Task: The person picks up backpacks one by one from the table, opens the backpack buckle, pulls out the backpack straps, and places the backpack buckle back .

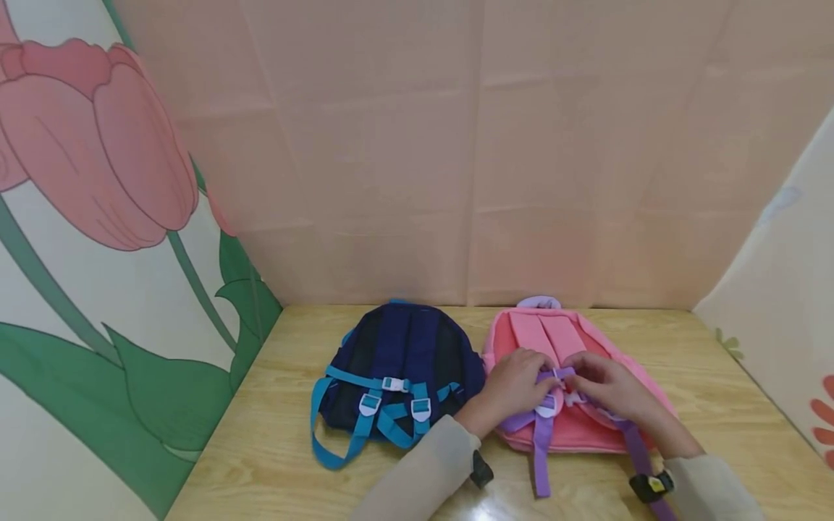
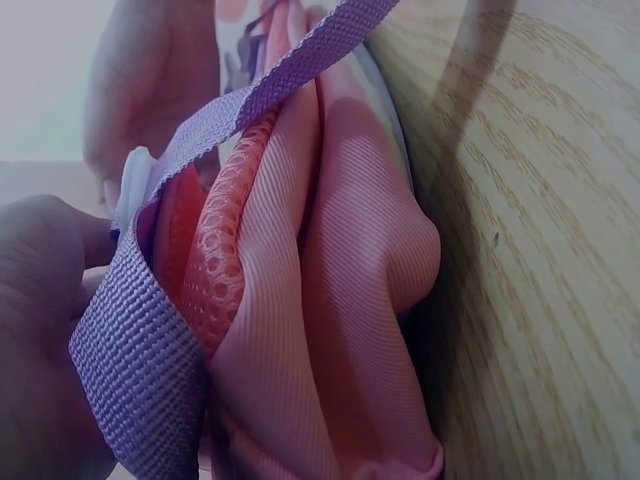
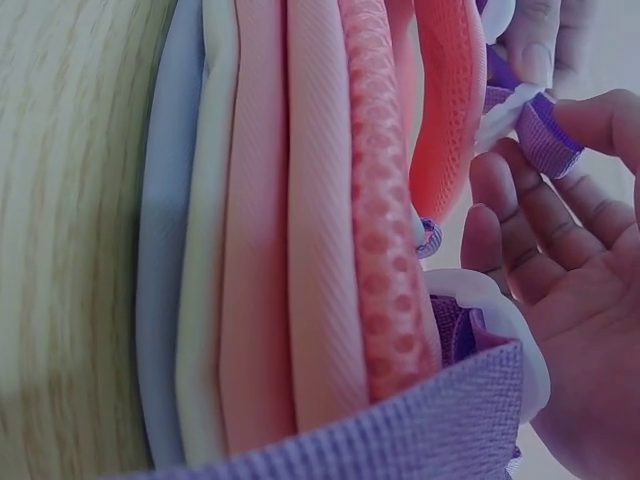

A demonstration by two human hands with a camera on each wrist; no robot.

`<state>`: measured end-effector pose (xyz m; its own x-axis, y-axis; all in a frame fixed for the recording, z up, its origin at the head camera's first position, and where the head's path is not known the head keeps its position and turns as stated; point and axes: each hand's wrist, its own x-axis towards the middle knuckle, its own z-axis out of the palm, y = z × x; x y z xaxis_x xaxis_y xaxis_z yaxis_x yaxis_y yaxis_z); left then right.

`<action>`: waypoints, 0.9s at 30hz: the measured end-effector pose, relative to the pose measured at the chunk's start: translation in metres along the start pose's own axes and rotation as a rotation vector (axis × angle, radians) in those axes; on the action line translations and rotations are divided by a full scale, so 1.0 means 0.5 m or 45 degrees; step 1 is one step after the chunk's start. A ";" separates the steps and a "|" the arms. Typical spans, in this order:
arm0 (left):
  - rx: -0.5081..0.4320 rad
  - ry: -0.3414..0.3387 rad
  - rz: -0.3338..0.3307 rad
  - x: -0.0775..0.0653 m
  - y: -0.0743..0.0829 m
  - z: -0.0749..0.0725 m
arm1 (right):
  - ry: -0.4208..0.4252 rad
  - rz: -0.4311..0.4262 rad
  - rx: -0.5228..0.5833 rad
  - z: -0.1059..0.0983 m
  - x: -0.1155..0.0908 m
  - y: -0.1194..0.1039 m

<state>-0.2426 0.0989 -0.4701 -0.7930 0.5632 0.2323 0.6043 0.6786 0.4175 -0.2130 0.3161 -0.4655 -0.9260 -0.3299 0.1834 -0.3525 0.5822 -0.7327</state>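
A pink backpack (image 1: 635, 369) lies on the table with its shoulder straps facing up. Above it, my left hand (image 1: 515, 387) pinches the white plastic buckle (image 3: 510, 118) of a purple strap. Opposite, my right hand (image 1: 609, 383) holds the purple strap (image 3: 550, 140) beside that buckle between thumb and fingers. The two hands' fingertips are close together in the right wrist view. In the left wrist view, purple webbing (image 2: 140, 350) crosses in front of the left hand and hides part of its grip. Whether the buckle is fastened cannot be told.
A navy backpack (image 1: 407, 340) with blue straps and a fastened white buckle (image 1: 394, 384) lies to the left, against the pink one. Both rest on a wooden table (image 1: 274, 434) backed by a plain pinkish sheet (image 1: 365, 145). Loose purple strap ends hang toward the front.
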 end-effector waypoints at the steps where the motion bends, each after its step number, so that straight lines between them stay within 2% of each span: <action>1: 0.006 -0.001 0.001 0.000 0.000 0.000 | -0.003 -0.004 0.001 0.000 0.000 -0.001; 13: 0.018 -0.020 -0.003 0.000 0.004 0.000 | 0.011 -0.017 -0.114 -0.002 0.001 0.000; 21: 0.027 -0.006 0.011 -0.002 0.008 -0.005 | 0.012 -0.048 -0.005 0.001 -0.002 0.005; 27: 0.072 0.014 0.035 -0.001 0.009 -0.003 | 0.006 -0.067 0.023 0.002 -0.004 0.007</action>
<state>-0.2397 0.1011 -0.4668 -0.7767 0.5769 0.2527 0.6289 0.6888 0.3607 -0.2123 0.3180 -0.4691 -0.9069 -0.3562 0.2251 -0.3983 0.5507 -0.7335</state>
